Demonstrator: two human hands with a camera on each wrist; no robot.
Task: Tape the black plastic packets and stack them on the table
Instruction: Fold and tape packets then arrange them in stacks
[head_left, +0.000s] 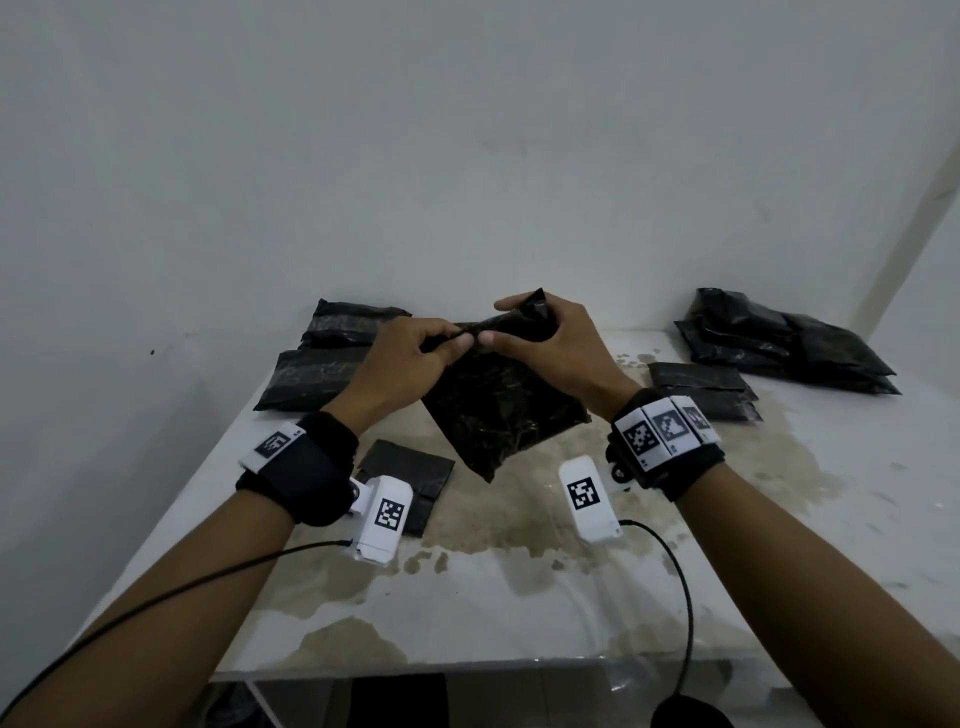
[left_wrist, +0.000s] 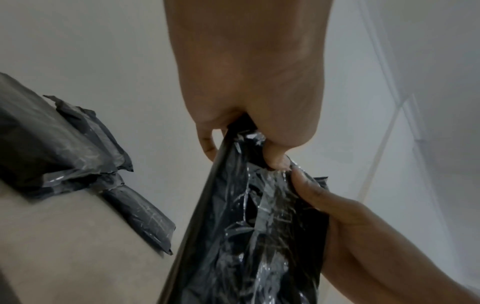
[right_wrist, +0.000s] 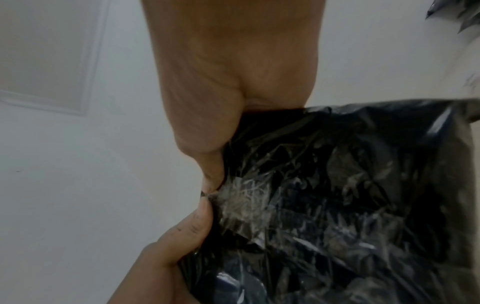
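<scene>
Packet (head_left: 498, 410) sits mid-frame in the head view, lifted and tilted, its lower corner hanging just over the table (head_left: 519, 587). I see both hands at its upper edge. Left hand (head_left: 400, 358) pinches the folded top edge from the left; right hand (head_left: 550, 343) curls over the upper right corner, thumb meeting the left fingertips at the centre of the fold.

Left wrist view: left hand (left_wrist: 249, 82) comes down from the top of frame, thumb and fingers clamped on the crinkled plastic of the packet (left_wrist: 246, 236); the right hand (left_wrist: 363, 236) enters from the lower right, its thumb tip pressed beside them. This view also catches the left stack (left_wrist: 64, 156) at the left edge, which the right wrist view misses.

Right wrist view: right hand (right_wrist: 233, 72) grips the packet (right_wrist: 337, 205) from above, the left hand (right_wrist: 168, 257) coming up from the lower left. A glossy clear strip shows at the pinch; I cannot tell whether it is tape.

Head view only: the left stack (head_left: 332, 353) at centre left, a bigger pile (head_left: 779, 338) at right, flat packets (head_left: 706, 389) beside it, and one flat packet (head_left: 410, 478) under the left wrist camera.
</scene>
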